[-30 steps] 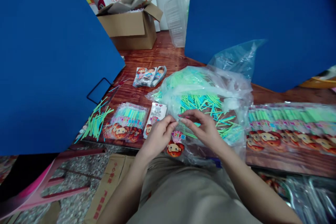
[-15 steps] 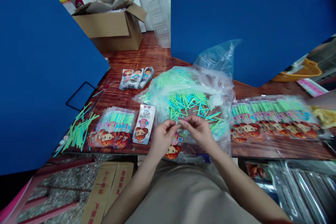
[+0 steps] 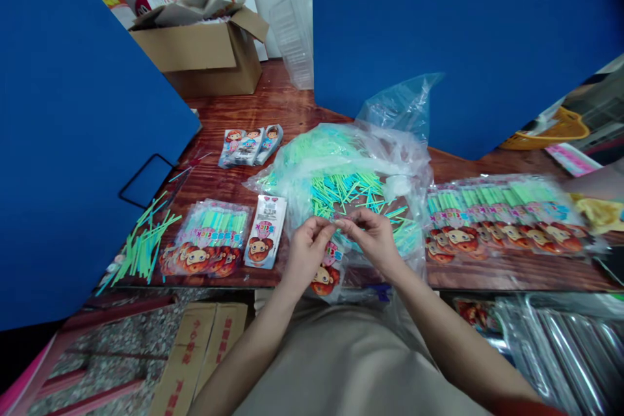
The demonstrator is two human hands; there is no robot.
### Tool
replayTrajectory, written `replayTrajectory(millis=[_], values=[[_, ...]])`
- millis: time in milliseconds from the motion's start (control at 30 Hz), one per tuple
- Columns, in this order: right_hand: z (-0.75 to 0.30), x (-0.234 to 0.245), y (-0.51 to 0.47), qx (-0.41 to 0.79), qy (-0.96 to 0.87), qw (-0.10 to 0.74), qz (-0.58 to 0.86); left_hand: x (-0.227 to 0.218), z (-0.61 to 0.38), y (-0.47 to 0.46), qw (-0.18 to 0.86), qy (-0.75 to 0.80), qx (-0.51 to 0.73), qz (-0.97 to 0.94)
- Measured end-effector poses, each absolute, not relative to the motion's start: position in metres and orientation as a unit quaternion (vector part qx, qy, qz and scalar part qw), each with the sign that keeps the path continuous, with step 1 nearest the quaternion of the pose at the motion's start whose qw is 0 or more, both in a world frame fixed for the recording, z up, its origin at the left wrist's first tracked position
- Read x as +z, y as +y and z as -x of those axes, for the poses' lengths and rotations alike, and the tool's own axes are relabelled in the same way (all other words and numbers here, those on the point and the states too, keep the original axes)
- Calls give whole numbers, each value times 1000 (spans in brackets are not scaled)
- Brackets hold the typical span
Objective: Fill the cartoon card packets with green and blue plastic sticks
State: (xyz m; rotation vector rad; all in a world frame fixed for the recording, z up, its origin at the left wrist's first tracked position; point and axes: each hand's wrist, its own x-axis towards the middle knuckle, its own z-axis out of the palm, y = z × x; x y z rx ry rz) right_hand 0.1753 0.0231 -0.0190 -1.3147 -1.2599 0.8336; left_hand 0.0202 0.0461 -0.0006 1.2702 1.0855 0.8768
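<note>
The person's left hand (image 3: pixel 306 255) and right hand (image 3: pixel 371 240) are curling inward, with their fingertips (image 3: pixel 336 223) pinching together above the front of a wooden table (image 3: pixel 487 278), though whatever they are gripping is too small to tell. Just beneath them, a printed packet (image 3: pixel 324 279) with a cartoon face is hanging or lying partly hidden by the left hand; I cannot tell whether the fingers are holding it. Directly behind the hands, a clear plastic bag (image 3: pixel 351 162) is slumping open around a heap of green and blue sticks (image 3: pixel 361 192). To the left, a filled packet of green sticks (image 3: pixel 209 237) and a printed card (image 3: pixel 266 232) are lying side by side, 3 small packets (image 3: pixel 249 146) are sitting farther back, and loose green sticks (image 3: pixel 141 248) are lying near the table edge. To the right, a long row of filled packets (image 3: pixel 504 218) is stretching along the table, and another person's forearm (image 3: pixel 597 183) is showing just above a yellow cloth (image 3: pixel 602 214). Beyond the table, an open cardboard box (image 3: pixel 199 52) is sitting between 2 flat blue panels (image 3: pixel 82 110).
</note>
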Motion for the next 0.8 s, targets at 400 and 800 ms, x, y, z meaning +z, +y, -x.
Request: replayTrajectory(millis=[400,800], values=[[-251,-27,130,46,-648,78,757,5,-20,71,649,482,473,-351],[-251,-14,159,92,-629,-63,769,-8,-13,64,624,506,475,-360]])
